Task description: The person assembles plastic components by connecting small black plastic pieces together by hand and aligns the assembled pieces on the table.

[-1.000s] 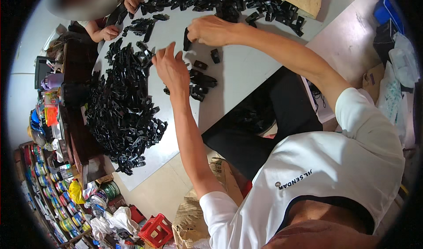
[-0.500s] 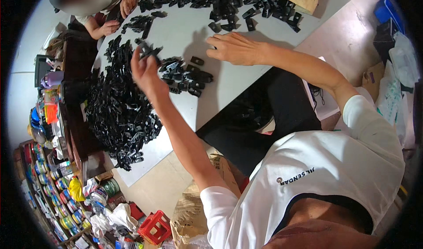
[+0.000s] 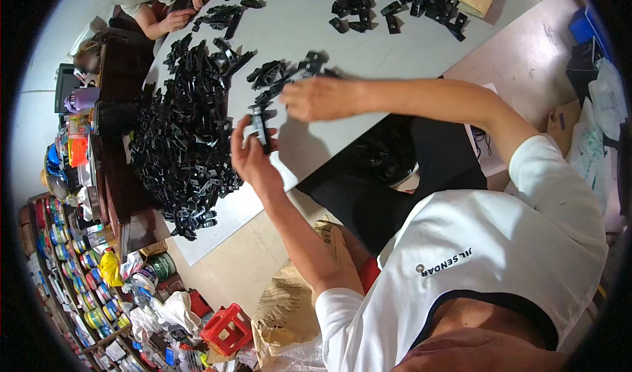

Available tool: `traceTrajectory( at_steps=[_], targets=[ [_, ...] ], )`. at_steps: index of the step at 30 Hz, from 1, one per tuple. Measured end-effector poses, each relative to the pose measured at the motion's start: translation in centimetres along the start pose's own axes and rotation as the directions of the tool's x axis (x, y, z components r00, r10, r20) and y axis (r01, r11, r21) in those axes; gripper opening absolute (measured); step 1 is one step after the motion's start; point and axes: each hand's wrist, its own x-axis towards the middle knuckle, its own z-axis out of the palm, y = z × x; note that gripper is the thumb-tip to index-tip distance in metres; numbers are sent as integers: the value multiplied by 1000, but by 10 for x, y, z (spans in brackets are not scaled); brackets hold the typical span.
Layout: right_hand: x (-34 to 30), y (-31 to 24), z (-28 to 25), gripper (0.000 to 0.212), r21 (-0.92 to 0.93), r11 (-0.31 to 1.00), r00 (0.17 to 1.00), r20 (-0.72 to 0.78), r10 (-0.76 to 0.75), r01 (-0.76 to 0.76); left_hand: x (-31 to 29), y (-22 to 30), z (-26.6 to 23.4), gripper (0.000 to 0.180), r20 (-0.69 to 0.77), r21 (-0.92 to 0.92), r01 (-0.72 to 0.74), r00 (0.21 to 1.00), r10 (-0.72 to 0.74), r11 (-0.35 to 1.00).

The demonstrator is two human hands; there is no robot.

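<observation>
Left hand [image 3: 252, 159] drew back (black part [image 3: 262, 136] held)

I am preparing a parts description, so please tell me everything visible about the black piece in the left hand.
The black piece is long and narrow, with pale glints along it; it looks like hard plastic. The left hand holds it above the white table, its far end leaning slightly left. The right hand is near that end; whether they touch is unclear. Finer details are blurred.
</observation>
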Motion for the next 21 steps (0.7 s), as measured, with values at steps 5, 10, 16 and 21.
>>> traceTrajectory(
  at_steps=[5,10,16,21],
  targets=[
    [-35,50,-29,13,106,968,972,87,219,-228,-9,-26,54,22,86,272,7,996,-32,962],
    [-47,39,-60,20,502,773,875,-66,480,-387,-12,-28,84,23,213,676,-401,909,358,618],
    [-63,19,-70,24,529,739,898,115,424,-417,-13,-23,83,20,274,794,-430,884,378,430],
    [-65,23,-81,17,359,828,899,256,356,-430,-17,-13,72,25,185,747,-240,971,154,620]
  ],
)
